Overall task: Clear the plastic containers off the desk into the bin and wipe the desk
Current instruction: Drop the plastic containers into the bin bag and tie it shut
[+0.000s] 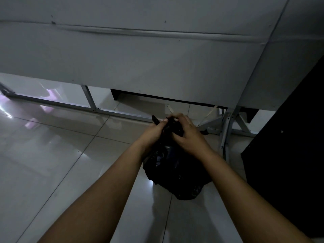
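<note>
A black plastic bin bag sits bulging on the tiled floor in the lower middle of the head view. Both my hands are at its gathered top. My left hand grips the bunched neck of the bag, and a black tail of plastic sticks out above it. My right hand has its fingers curled over the same bunched plastic from the right. What is inside the bag is hidden. No plastic containers and no desk top are in view.
A grey panel wall stands behind on a metal frame with a gap beneath. Angled metal legs stand just right of the bag. A dark cabinet side fills the right. Glossy floor tiles spread left.
</note>
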